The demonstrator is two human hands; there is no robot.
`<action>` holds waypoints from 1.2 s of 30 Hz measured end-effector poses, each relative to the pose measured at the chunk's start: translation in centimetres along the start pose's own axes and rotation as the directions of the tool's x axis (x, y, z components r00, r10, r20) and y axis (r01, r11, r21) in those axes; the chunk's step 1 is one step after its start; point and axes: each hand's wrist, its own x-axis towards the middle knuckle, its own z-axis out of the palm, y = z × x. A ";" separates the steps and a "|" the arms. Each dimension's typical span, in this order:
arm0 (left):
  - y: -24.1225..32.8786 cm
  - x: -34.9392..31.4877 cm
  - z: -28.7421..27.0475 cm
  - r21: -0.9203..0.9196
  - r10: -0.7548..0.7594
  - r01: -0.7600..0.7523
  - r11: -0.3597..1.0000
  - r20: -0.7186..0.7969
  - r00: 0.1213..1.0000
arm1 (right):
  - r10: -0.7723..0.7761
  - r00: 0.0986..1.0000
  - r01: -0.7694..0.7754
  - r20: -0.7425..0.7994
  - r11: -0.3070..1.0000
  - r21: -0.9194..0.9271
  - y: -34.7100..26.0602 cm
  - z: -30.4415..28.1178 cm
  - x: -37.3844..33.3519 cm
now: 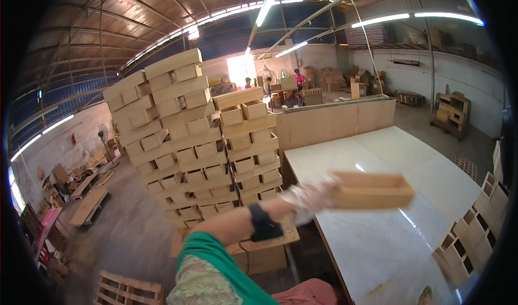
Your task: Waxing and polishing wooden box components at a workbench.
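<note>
My left hand (pixel 313 196), in a thin clear glove, is closed on the left end of an open-topped wooden box (pixel 372 200). The long, pale box is held above the white tabletop (pixel 345 245), and motion blurs both hand and box. My left arm reaches across to the right, with a black band (pixel 264 223) on the forearm and a green sleeve. Just beyond this arm rises a tall stack of similar wooden boxes (pixel 191 127). My right hand does not show.
More wooden boxes (pixel 475 229) stand along the table's right side. A wooden panel (pixel 334 117) borders its far edge. A slatted pallet (pixel 128 290) lies on the floor at lower left, with boards (pixel 89 207) farther off. Two people in pink (pixel 300 79) are in the background among cartons.
</note>
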 end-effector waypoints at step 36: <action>-39.9 2.4 -20.6 0.304 -0.271 0.764 0.569 -0.808 0.523 | 0.053 0.999 -0.053 0.000 0.996 0.069 -5.8 4.8 4.4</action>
